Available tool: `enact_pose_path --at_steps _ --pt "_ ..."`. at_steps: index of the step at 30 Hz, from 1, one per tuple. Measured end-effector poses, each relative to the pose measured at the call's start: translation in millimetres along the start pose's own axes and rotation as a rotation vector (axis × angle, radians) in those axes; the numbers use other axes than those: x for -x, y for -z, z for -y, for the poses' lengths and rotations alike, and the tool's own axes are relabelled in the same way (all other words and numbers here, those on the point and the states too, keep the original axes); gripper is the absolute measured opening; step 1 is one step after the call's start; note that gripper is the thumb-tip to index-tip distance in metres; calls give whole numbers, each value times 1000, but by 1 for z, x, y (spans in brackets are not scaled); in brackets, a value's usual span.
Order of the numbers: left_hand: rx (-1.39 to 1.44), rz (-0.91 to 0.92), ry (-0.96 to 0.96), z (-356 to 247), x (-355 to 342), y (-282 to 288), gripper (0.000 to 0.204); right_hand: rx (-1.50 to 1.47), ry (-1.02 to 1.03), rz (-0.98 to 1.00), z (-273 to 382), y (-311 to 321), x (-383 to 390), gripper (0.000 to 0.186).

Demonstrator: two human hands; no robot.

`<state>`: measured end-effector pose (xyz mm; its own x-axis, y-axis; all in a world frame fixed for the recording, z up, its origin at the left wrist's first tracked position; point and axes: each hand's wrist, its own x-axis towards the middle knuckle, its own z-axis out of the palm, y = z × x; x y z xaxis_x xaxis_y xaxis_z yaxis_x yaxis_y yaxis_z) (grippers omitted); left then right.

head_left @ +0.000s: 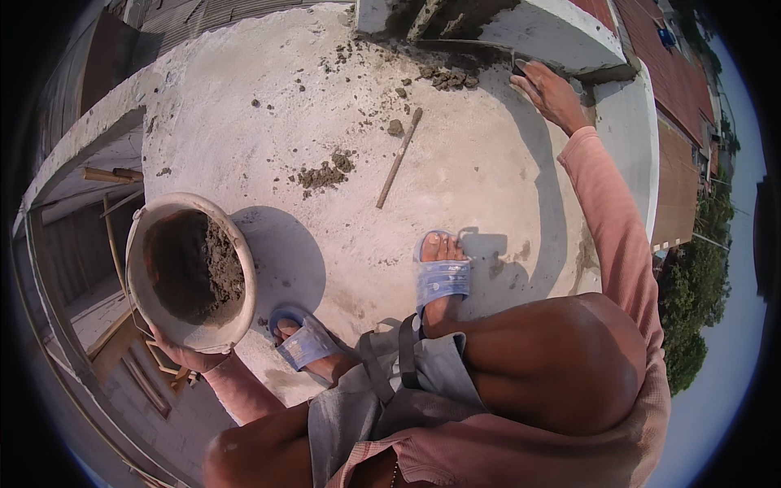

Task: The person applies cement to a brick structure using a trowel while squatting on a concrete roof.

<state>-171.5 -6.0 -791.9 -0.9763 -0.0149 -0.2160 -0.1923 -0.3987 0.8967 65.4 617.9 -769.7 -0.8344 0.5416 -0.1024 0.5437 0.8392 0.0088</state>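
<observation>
My left hand (191, 354) is closed on the lower rim of a pale bucket (203, 335), which is tilted so that its mouth faces me. Wet grey mortar (224, 272) clings to the bucket's right inner side. My right hand (560, 99), arm stretched far forward, grips the dark handle of a trowel (518, 68). The thin blade shows almost edge-on against the underside of a white concrete ledge (553, 37). Dropped mortar clumps (449, 79) lie below the blade.
A rod (399, 159) lies on the pale concrete slab (488, 154), beside a mortar heap (325, 172). At left, the slab ends over a drop with timber poles (112, 175) below. My sandalled feet (443, 276) are on the slab. Rooftops and trees (687, 305) lie beyond the right edge.
</observation>
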Motion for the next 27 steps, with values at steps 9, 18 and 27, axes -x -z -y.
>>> enact_pose_path --at_steps 9,18,27 --pt "63 -25 13 0 6 -10 50 -288 -65 41 -31 -50 32 53" --pt "-76 -70 30 -2 1 -8 52 -1281 -391 816 79 -12 9 47" --pt "-504 -12 -280 8 5 13 52 -1012 -431 593 -2 -16 34 54"
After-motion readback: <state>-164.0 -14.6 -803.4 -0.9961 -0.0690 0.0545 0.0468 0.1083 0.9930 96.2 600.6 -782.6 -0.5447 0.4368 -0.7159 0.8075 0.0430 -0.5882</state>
